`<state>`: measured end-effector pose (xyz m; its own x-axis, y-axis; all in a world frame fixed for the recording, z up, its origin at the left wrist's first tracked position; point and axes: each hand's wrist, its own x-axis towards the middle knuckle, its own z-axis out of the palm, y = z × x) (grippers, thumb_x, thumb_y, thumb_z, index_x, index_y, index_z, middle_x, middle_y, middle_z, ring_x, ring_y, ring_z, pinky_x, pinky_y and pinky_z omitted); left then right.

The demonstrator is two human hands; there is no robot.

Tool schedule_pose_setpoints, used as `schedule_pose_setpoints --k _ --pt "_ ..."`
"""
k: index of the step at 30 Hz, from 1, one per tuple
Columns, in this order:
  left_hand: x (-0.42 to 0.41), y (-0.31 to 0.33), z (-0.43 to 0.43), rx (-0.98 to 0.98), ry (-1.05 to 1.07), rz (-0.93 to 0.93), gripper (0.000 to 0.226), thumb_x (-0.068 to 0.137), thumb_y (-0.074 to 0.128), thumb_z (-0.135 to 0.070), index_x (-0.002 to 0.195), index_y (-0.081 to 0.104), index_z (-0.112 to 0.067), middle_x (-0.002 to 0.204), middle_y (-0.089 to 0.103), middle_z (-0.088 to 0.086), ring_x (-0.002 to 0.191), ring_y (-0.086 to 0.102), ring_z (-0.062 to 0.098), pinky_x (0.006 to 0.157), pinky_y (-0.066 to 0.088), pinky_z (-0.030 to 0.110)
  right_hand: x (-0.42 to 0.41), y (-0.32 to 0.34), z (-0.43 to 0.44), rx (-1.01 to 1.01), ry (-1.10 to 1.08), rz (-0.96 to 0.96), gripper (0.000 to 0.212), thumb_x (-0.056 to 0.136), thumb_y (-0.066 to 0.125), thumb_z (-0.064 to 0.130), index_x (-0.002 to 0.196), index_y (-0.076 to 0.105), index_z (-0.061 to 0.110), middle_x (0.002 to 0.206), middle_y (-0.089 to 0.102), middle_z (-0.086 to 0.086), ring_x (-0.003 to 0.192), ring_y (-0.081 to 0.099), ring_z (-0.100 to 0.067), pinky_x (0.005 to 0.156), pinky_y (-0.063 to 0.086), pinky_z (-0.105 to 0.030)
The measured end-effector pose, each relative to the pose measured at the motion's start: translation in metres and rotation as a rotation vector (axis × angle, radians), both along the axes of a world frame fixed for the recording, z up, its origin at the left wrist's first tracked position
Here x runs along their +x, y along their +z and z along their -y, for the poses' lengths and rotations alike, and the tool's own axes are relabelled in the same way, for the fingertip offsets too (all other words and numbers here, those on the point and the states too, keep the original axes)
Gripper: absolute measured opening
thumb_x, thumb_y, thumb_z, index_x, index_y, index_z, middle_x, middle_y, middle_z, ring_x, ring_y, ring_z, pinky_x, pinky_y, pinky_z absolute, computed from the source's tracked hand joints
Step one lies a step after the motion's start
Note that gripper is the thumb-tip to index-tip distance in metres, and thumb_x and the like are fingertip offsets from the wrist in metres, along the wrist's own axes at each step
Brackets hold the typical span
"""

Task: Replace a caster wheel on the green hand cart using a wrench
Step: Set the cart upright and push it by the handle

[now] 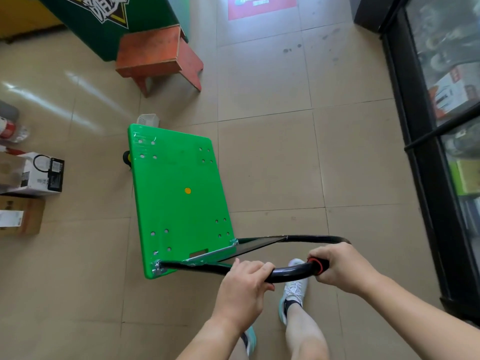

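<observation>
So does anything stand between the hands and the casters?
Yes: the green deck lies over them; only one caster peeks out at its far left corner. The left hand and right hand grip the black handle.

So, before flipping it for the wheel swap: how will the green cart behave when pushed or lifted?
Likely rolls readily: a caster wheel shows under the green cart on smooth tile. Probably stiff and fairly light: flat deck, thin handle.
</observation>
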<state>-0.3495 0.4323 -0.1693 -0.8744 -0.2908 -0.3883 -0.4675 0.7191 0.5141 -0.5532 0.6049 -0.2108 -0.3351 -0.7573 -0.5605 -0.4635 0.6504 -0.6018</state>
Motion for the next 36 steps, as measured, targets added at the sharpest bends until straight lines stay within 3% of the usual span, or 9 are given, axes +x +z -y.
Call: schedule_pose_setpoints --k 5,9,14,17,19,22,27,31,36 --pt "0.021 0.009 0.006 0.015 0.032 -0.083 0.032 0.093 0.05 -0.036 0.111 0.071 -0.02 0.102 0.071 -0.008 0.092 0.065 0.022 0.098 0.048 0.034 0.016 0.009 0.007 -0.012 0.039 -0.042 0.013 0.065 0.06 0.022 0.076 0.062 0.027 0.059 0.054 0.009 0.06 0.045 -0.01 0.056 0.043 -0.028" --pt "0.048 0.021 0.021 -0.003 -0.093 -0.027 0.026 0.093 0.061 -0.028 0.115 0.067 -0.014 0.106 0.068 0.001 0.094 0.061 0.028 0.089 0.05 0.04 0.046 0.023 0.014 -0.016 0.076 -0.087 0.011 0.066 0.062 0.023 0.076 0.062 0.026 0.06 0.054 0.009 0.063 0.045 -0.011 0.057 0.044 -0.026" --pt "0.077 0.046 0.03 -0.006 -0.225 0.048 0.032 0.1 0.056 -0.045 0.125 0.058 -0.025 0.116 0.065 -0.003 0.107 0.059 0.023 0.091 0.047 0.039 0.113 0.056 0.039 -0.146 0.129 -0.178 0.01 0.068 0.069 0.021 0.074 0.063 0.026 0.061 0.057 0.009 0.061 0.043 -0.013 0.055 0.032 -0.025" --pt "0.106 0.059 0.048 0.0 -0.158 0.01 0.026 0.101 0.058 -0.037 0.123 0.061 -0.023 0.115 0.066 -0.002 0.107 0.059 0.025 0.092 0.045 0.04 0.147 0.073 0.058 -0.235 0.058 -0.156 0.02 0.069 0.08 0.019 0.085 0.071 0.028 0.068 0.061 0.014 0.066 0.049 -0.007 0.062 0.035 -0.021" --pt "0.131 0.067 0.065 0.004 -0.118 0.003 0.024 0.1 0.06 -0.034 0.121 0.063 -0.023 0.113 0.066 -0.001 0.106 0.059 0.025 0.092 0.045 0.041 0.162 0.08 0.068 -0.207 0.044 -0.11 0.041 0.069 0.086 0.024 0.108 0.076 0.026 0.09 0.073 0.013 0.082 0.062 -0.004 0.076 0.044 -0.018" --pt "0.164 0.077 0.088 0.007 -0.039 -0.008 0.024 0.099 0.062 -0.027 0.123 0.064 -0.022 0.11 0.066 0.0 0.105 0.059 0.026 0.093 0.044 0.041 0.173 0.083 0.078 -0.128 0.062 -0.112 0.062 0.069 0.086 0.027 0.129 0.069 0.027 0.116 0.072 0.011 0.108 0.065 -0.007 0.094 0.043 -0.016" --pt "0.212 0.083 0.118 -0.01 0.063 -0.02 0.035 0.099 0.063 -0.019 0.134 0.064 -0.02 0.119 0.067 0.001 0.111 0.059 0.026 0.104 0.04 0.039 0.178 0.083 0.099 -0.051 0.101 -0.116 0.049 0.071 0.086 0.033 0.118 0.072 0.031 0.101 0.074 0.012 0.096 0.065 -0.009 0.085 0.05 -0.025" --pt "0.24 0.083 0.124 -0.142 0.258 -0.055 0.043 0.095 0.061 -0.004 0.135 0.064 -0.02 0.127 0.066 -0.003 0.124 0.055 0.026 0.123 0.022 0.048 0.188 0.077 0.12 -0.087 0.082 -0.072 0.033 0.073 0.083 0.049 0.103 0.072 0.038 0.082 0.069 0.015 0.081 0.061 -0.001 0.071 0.047 -0.018" --pt "0.275 0.083 0.137 -0.118 0.346 -0.056 0.059 0.088 0.058 0.017 0.137 0.067 -0.016 0.135 0.067 0.001 0.136 0.053 0.033 0.125 0.02 0.057 0.203 0.072 0.135 -0.122 0.13 -0.075 0.027 0.08 0.078 0.043 0.103 0.074 0.03 0.082 0.07 0.01 0.079 0.063 -0.012 0.072 0.052 -0.031"
